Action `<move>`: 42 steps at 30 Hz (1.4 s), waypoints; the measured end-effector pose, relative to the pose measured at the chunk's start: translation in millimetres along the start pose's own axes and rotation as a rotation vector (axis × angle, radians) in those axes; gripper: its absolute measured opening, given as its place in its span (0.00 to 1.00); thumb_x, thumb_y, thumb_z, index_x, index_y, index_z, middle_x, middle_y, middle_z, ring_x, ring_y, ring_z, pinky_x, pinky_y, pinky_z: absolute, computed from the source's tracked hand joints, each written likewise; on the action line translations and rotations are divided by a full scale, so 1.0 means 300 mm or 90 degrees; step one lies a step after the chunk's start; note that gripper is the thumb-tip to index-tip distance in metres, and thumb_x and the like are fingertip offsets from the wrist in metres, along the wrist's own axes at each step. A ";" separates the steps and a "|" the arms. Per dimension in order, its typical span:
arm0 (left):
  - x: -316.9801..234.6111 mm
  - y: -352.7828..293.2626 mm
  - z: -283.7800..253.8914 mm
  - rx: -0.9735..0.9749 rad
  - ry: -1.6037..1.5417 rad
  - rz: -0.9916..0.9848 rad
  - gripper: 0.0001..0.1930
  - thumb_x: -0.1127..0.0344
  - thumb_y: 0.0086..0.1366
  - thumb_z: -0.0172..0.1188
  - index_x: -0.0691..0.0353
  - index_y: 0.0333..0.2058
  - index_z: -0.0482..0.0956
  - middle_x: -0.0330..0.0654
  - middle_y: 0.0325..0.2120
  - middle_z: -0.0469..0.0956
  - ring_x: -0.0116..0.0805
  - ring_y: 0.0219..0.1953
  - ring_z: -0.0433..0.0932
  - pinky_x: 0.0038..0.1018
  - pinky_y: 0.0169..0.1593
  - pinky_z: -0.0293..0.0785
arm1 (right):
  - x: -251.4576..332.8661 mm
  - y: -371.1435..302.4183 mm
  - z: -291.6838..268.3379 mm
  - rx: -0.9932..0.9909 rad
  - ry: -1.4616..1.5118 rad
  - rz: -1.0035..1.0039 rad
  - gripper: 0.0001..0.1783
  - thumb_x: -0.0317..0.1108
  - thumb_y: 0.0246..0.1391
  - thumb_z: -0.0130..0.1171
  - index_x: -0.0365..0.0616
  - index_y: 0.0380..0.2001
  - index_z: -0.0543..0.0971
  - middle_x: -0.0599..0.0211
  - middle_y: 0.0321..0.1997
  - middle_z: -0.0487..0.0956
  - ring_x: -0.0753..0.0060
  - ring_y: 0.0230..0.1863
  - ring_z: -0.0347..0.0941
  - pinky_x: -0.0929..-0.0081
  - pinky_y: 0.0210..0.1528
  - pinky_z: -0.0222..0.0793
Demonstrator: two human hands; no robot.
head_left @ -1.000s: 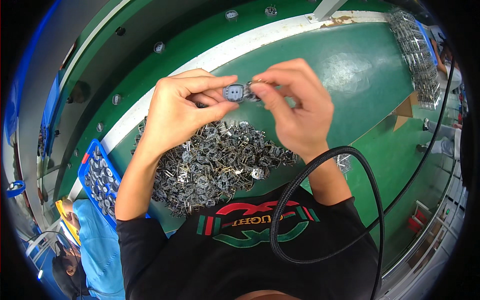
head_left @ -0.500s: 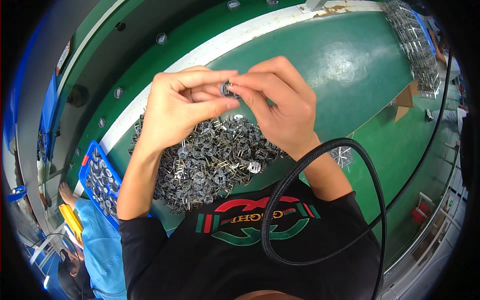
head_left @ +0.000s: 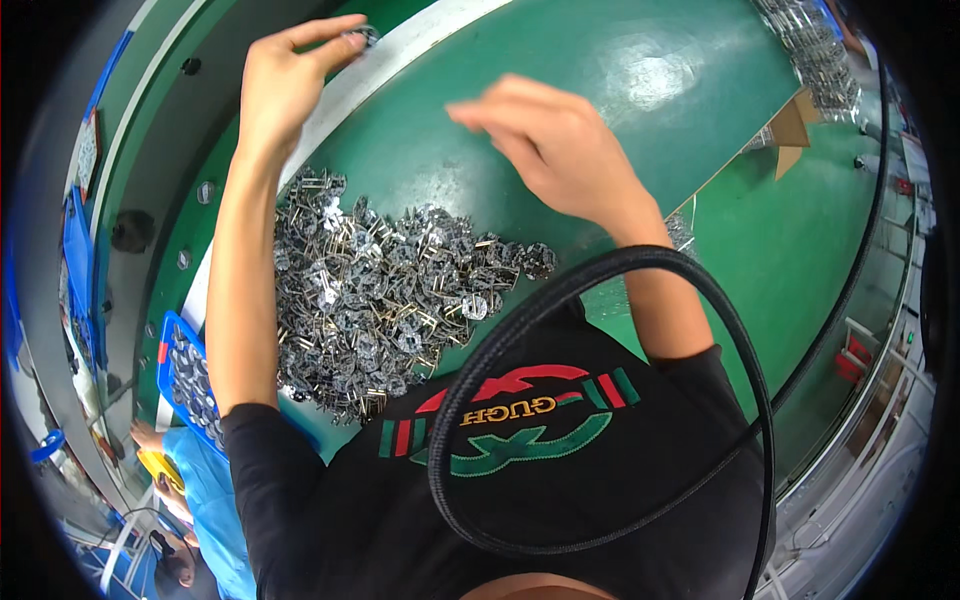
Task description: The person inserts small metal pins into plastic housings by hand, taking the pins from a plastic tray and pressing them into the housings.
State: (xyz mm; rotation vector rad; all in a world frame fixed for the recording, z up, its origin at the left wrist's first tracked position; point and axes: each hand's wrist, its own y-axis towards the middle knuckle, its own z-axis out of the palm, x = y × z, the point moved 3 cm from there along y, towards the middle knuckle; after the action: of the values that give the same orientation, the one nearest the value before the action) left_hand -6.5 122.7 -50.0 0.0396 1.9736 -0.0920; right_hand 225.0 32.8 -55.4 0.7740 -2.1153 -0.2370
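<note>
My left hand (head_left: 285, 85) is stretched out to the far left, over the white rail. Between its thumb and fingertips it pinches a small round dark plastic part with metal pins (head_left: 368, 36). My right hand (head_left: 555, 145) hovers over the green table (head_left: 440, 130), fingers extended leftward and slightly blurred; no part shows in it. Below and between my hands lies a large pile of similar black parts with metal prongs (head_left: 390, 300), close to my body.
A green belt (head_left: 170, 215) with scattered round parts runs beyond the white rail (head_left: 395, 65). A blue bin of round parts (head_left: 190, 375) stands at left, near a person in blue (head_left: 215, 500). A black cable (head_left: 590, 262) loops before me. Stacked metal-looking parts (head_left: 815, 60) and cardboard (head_left: 790, 125) lie far right.
My hands have parted. The left, holding the round part, has moved up and left to the rail; the right has let go of the part and drawn slightly away.
</note>
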 end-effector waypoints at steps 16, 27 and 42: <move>0.050 0.381 -0.001 -0.140 0.256 0.083 0.19 0.55 0.61 0.63 0.64 0.45 0.84 0.46 0.34 0.84 0.37 0.38 0.81 0.29 0.45 0.74 | 0.027 -0.336 -0.086 0.176 -0.007 0.046 0.14 0.39 0.43 0.70 0.51 0.36 0.85 0.74 0.33 0.72 0.68 0.35 0.69 0.70 0.40 0.64; -0.023 0.552 0.291 0.064 0.440 0.278 0.14 0.69 0.56 0.66 0.65 0.42 0.83 0.50 0.38 0.80 0.49 0.43 0.80 0.38 0.49 0.74 | 0.017 -0.335 -0.040 0.015 -0.052 -0.017 0.12 0.26 0.44 0.61 0.43 0.36 0.78 0.66 0.38 0.73 0.62 0.37 0.73 0.67 0.40 0.72; -0.080 -0.165 0.001 0.184 -0.414 -0.122 0.17 0.78 0.65 0.55 0.77 0.52 0.74 0.53 0.37 0.81 0.40 0.35 0.85 0.26 0.42 0.86 | 0.038 -0.218 -0.021 -0.043 0.121 0.057 0.11 0.23 0.56 0.58 0.42 0.43 0.78 0.62 0.41 0.76 0.58 0.39 0.76 0.68 0.42 0.75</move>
State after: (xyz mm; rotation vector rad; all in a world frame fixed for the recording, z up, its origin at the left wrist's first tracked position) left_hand -0.2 73.6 -25.7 0.0057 1.2975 -0.4570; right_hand 253.8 -25.1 -71.7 0.6347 -1.9462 -0.1786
